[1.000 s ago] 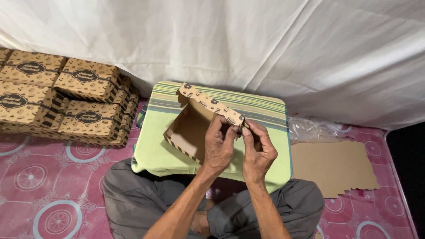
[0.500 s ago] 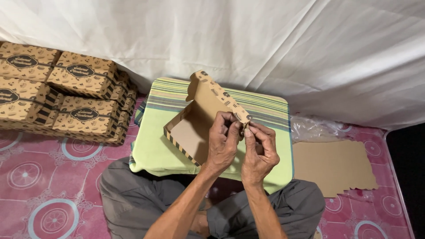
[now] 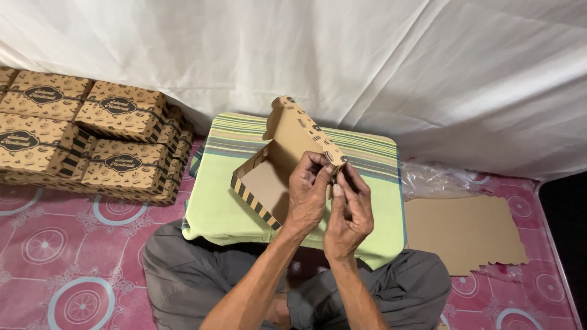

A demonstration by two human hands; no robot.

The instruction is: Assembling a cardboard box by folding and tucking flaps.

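A brown cardboard box (image 3: 269,177), half folded, rests on a green striped cushion (image 3: 214,208) in front of me. Its lid flap (image 3: 293,131) stands tilted upward, with black printed marks along its edge. My left hand (image 3: 309,192) and my right hand (image 3: 348,211) meet at the flap's near right corner, fingers pinching the cardboard there. The box's front wall (image 3: 247,195) shows black and tan stripes. The corner itself is hidden behind my fingers.
Several finished printed boxes (image 3: 79,137) are stacked at the left on the pink patterned mat (image 3: 55,256). Flat cardboard blanks (image 3: 465,232) lie at the right beside crumpled clear plastic (image 3: 434,180). A white cloth (image 3: 367,67) hangs behind. My grey-trousered legs (image 3: 202,275) are crossed below.
The lid flap has swung up from nearly flat to steeply tilted. Both hands stayed together at its right corner, shifting slightly.
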